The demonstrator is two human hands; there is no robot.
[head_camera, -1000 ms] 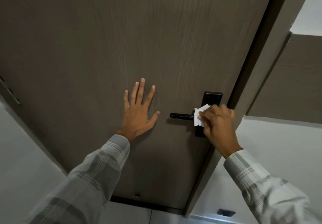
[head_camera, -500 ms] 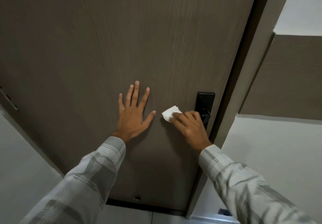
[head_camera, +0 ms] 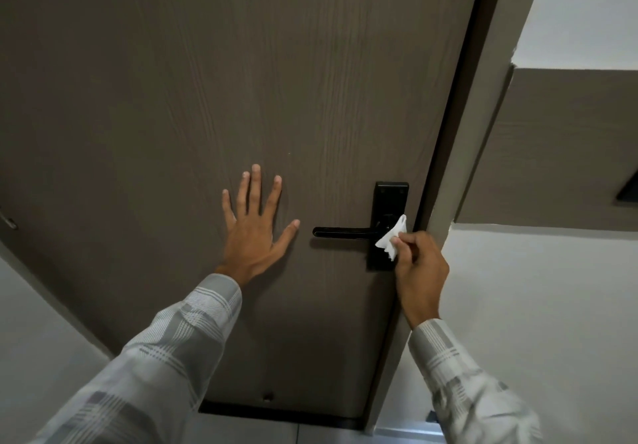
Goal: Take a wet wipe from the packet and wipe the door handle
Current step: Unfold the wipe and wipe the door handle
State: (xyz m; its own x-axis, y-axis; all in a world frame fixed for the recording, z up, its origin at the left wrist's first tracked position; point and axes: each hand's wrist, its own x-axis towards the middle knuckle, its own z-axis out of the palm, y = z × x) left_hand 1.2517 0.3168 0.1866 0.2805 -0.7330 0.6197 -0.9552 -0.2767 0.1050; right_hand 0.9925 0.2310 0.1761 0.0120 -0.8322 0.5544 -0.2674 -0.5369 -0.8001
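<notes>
The right hand [head_camera: 419,265] pinches a crumpled white wet wipe [head_camera: 392,238] between thumb and fingertips, the other fingers curled in behind. The wipe sticks up and to the left of those fingertips and lies against the black backplate [head_camera: 390,202], right at the root of the black lever door handle [head_camera: 345,232]. The rest of the lever runs out to the left of the wipe, bare, its free end close to the thumb of the left hand [head_camera: 253,236]. That left hand grips nothing: its fingers are spread wide and pressed flat on the brown wood-grain door [head_camera: 241,81], apparently bracing it.

The packet is not in view, so the wipe is clearly out and the wiping step seems to be in hand.

Several things could spoil it from here. The wipe is bunched into a small wad, so only a little of it meets the metal; a pass along the lever may clean the front and miss the underside and back. The pinch is light and near one edge, so dragging on the handle could pull the wipe free. Pressing down on the lever could unlatch the door, and with the left palm leaning on it the door might swing. The fingers also sit near the door frame [head_camera: 459,167].
</notes>
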